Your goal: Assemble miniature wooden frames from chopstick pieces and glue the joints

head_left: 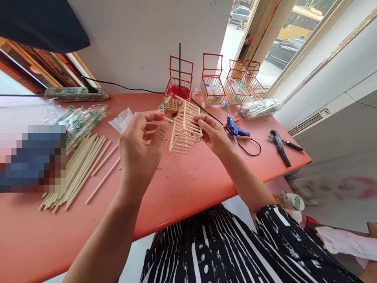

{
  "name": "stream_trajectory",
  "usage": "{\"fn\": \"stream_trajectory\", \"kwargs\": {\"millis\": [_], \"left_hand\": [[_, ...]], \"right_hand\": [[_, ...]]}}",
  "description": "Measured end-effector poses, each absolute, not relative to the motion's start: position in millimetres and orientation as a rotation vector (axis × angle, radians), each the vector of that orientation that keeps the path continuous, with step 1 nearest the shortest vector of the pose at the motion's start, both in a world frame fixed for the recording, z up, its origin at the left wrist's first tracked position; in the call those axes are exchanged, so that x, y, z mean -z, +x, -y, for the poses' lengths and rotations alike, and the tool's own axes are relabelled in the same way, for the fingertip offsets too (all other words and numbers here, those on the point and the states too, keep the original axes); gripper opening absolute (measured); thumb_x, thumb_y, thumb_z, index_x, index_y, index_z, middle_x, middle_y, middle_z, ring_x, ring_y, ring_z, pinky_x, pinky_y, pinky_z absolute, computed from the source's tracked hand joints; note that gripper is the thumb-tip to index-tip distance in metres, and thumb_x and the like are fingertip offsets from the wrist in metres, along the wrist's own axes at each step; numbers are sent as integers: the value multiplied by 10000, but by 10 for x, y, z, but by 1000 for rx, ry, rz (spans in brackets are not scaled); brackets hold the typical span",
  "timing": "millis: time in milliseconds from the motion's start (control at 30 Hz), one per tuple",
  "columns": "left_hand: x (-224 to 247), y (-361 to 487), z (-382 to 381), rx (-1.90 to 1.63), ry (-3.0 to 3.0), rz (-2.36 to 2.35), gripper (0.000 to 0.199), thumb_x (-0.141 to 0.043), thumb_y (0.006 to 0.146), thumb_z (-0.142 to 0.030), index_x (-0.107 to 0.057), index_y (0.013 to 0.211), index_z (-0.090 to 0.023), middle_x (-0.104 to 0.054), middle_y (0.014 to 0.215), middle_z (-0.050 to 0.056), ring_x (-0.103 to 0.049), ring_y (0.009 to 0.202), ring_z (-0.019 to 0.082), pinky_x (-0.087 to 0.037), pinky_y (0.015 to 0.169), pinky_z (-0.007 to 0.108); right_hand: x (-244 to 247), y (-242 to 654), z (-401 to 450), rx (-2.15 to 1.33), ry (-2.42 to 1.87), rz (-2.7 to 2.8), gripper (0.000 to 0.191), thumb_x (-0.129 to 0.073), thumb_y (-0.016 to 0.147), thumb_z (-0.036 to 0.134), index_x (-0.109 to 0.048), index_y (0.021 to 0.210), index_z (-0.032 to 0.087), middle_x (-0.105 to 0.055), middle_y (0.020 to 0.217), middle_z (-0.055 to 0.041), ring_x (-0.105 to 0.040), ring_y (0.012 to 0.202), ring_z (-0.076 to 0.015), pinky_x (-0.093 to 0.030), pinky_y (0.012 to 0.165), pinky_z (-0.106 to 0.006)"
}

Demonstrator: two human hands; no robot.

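Observation:
A small wooden stick basket (186,127), with slatted sides, is held tilted above the table. My right hand (214,133) grips its right side between thumb and fingers. To the left, my left hand (144,135) is curled close to the basket, its fingertips at a thin piece that reaches toward the frame. What exactly those fingertips pinch is too small to make out. Scraps with green print (161,106) show beside the basket's upper left. A blue glue gun (235,127) lies just right of my right hand.
Loose wooden sticks (79,173) and wrapped bundles (85,120) lie left on the red table (176,188). Red-trimmed baskets (213,84) stand along the back. Pliers (279,147) rest near the right edge, a plastic-wrapped bundle (260,108) behind them. A black cable runs behind my hands.

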State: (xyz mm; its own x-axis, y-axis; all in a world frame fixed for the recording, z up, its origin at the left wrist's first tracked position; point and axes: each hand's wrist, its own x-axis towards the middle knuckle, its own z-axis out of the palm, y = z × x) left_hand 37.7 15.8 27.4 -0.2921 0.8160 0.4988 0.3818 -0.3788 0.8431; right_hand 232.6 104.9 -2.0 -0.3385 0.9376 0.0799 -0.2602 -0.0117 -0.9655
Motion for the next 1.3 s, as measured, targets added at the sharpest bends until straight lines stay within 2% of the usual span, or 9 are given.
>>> {"fn": "stream_trajectory", "kwargs": {"millis": [167, 300, 433, 600, 800, 900, 1000, 1067, 1300], "left_hand": [[-99, 184, -268, -1682, 1301, -1331, 340, -748, 926, -539, -744, 1093, -243, -734, 1121, 57, -686, 935, 174, -609, 751, 294], [16, 84, -302, -1544, 891, -1145, 529, -876, 758, -604, -746, 1092, -215, -733, 1127, 79, -698, 940, 174, -609, 725, 260], [10, 20, -268, -1331, 728, -1001, 623, -932, 675, -608, -766, 1104, -187, -765, 1085, 96, -729, 930, 209, -637, 761, 310], [-24, -38, -234, -1270, 739, -1022, 580, -973, 630, -498, -770, 1065, -173, -778, 1033, 96, -745, 916, 227, -639, 791, 335], [27, -44, -220, -1343, 785, -1125, 621, -973, 573, -450, -739, 1078, -174, -753, 1116, 94, -732, 957, 233, -608, 747, 322], [43, -41, -191, -1379, 775, -1181, 677, -964, 573, -427, -712, 1149, -176, -732, 1140, 87, -723, 960, 226, -579, 715, 305], [75, -26, -166, -1381, 790, -1201, 713, -947, 601, -434, -695, 1218, -179, -718, 1130, 84, -713, 1003, 238, -573, 726, 309], [125, -9, -163, -1366, 823, -1193, 747, -934, 631, -445, -679, 1284, -186, -716, 1148, 90, -708, 1026, 245, -576, 733, 310], [373, 20, -207, -1361, 877, -1213, 899, -948, 672, -455, -586, 1456, -205, -713, 1162, 103, -712, 925, 210, -609, 694, 302]], "right_hand": [[-97, 2361, -1033, -1640, -732, 1083, 80, -697, 934, 195, -656, 991, 234, -684, 912, 9, -614, 754, -107, -525, 653, -192], [-173, 2377, -983, -1734, -723, 1038, 112, -694, 927, 179, -610, 956, 248, -615, 851, 26, -567, 680, -103, -507, 612, -195], [-134, 2336, -952, -1812, -648, 1072, 170, -737, 887, 191, -583, 925, 251, -569, 826, 29, -546, 659, -109, -488, 592, -200], [-53, 2294, -942, -1923, -637, 1167, 226, -784, 851, 232, -565, 904, 244, -605, 829, 20, -563, 666, -119, -483, 615, -213], [42, 2335, -1012, -1802, -755, 1321, 286, -759, 922, 435, -546, 958, 248, -769, 1018, -41, -705, 858, -165, -504, 745, -251], [89, 2365, -1067, -1690, -929, 1348, 344, -656, 987, 562, -579, 1109, 249, -785, 1147, -81, -725, 931, -176, -494, 731, -252], [126, 2401, -1110, -1645, -1017, 1444, 543, -584, 1001, 657, -581, 1342, 235, -761, 1271, -122, -729, 974, -186, -485, 679, -243], [137, 2421, -1123, -1624, -1045, 1548, 628, -599, 985, 684, -575, 1412, 224, -748, 1304, -132, -735, 965, -187, -477, 647, -234], [49, 2430, -1058, -1572, -1086, 1834, 554, -714, 930, 661, -704, 1195, 175, -761, 1182, -127, -741, 883, -175, -474, 606, -215]]}}
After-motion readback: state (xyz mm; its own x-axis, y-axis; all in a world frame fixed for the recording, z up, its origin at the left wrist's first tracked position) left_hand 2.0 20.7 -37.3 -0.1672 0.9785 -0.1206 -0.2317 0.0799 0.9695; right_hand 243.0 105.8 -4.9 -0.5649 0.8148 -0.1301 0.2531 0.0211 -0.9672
